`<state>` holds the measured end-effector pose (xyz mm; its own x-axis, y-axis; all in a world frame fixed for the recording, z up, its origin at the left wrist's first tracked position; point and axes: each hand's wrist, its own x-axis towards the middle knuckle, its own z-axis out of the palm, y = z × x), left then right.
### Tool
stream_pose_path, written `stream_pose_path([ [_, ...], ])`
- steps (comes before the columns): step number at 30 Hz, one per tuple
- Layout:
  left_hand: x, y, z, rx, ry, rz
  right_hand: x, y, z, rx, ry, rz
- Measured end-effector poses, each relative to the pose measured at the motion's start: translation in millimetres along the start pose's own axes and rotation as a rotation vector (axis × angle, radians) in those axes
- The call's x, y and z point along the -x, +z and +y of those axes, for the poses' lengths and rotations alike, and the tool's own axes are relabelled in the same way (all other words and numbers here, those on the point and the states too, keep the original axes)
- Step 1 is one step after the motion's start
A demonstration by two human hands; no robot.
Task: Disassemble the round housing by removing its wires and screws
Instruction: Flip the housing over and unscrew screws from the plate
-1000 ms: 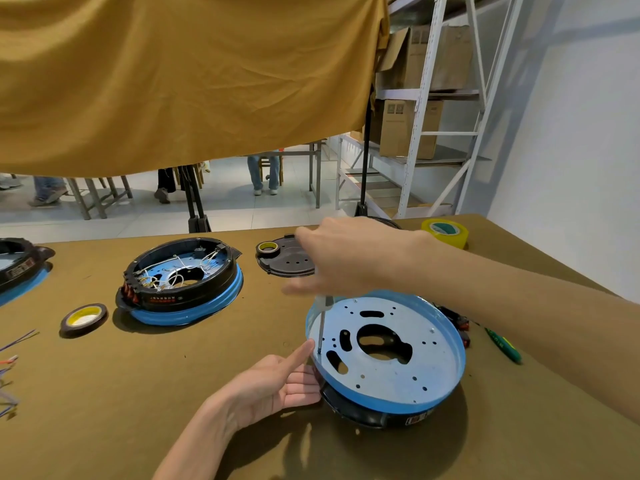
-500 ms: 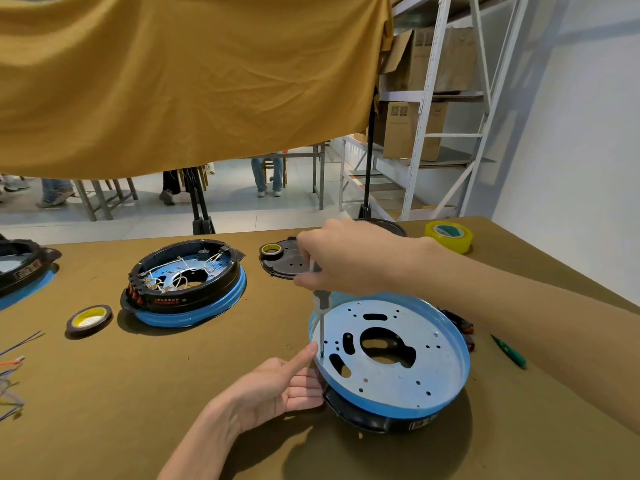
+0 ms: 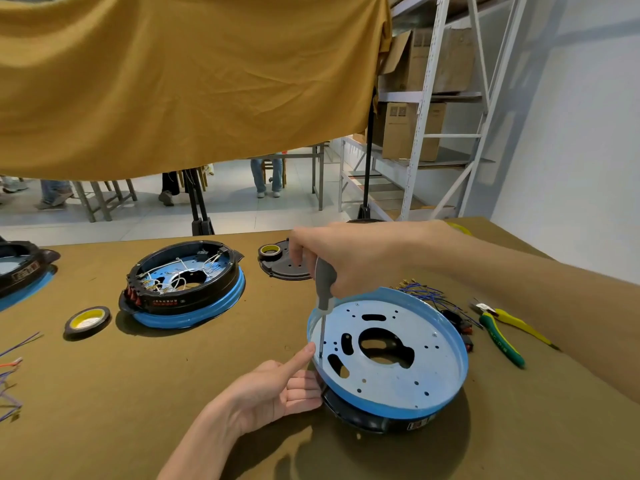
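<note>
The round housing [image 3: 408, 372] lies in front of me, tilted, its pale metal plate with a blue rim facing up and a black shell beneath. My right hand [image 3: 349, 258] grips the grey handle of a screwdriver [image 3: 323, 306] held upright, its tip on the plate's left edge. My left hand [image 3: 277, 386] holds the housing's left side from below, the thumb raised against the rim beside the screwdriver shaft. Loose blue wires [image 3: 426, 294] lie just behind the housing.
A second housing [image 3: 183, 285] with white wires inside sits at the left, a tape roll [image 3: 86, 320] near it. A black round cover [image 3: 287, 263] with a small tape roll [image 3: 269, 251] lies behind. Yellow-green pliers [image 3: 502, 330] rest at right. Coloured wires [image 3: 10, 375] lie at far left.
My right hand has shifted its hold on the screwdriver, so the grey handle now shows below the fingers. The left hand and the housing stay in place.
</note>
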<state>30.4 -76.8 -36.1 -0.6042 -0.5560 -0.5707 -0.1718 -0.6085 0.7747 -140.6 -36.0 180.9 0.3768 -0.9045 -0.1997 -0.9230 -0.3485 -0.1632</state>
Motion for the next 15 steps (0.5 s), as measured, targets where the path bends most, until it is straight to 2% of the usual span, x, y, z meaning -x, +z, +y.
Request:
stream_pose_path([
  [2,-0.1,0.0,-0.5,0.011,-0.003,0.004,-0.6,1.5,-0.7,0.040,0.036,0.031],
  [6,-0.6,-0.6,-0.9,0.019,-0.009,0.000,-7.6,13.9,-1.0,0.411,0.162,0.233],
  [8,-0.8,-0.8,-0.9,0.015,-0.006,-0.004,-9.2,12.7,2.5,0.351,0.106,0.236],
  [12,-2.0,-0.7,-2.4,0.005,0.003,0.004,-2.1,-0.3,4.4,0.027,-0.049,0.067],
  [13,-2.1,-0.5,-2.2,0.000,0.001,0.007,-1.6,-0.3,4.5,0.018,-0.051,0.056],
  [15,-2.3,0.4,-1.5,-0.004,-0.002,0.008,-2.3,5.0,3.3,0.166,0.011,0.107],
])
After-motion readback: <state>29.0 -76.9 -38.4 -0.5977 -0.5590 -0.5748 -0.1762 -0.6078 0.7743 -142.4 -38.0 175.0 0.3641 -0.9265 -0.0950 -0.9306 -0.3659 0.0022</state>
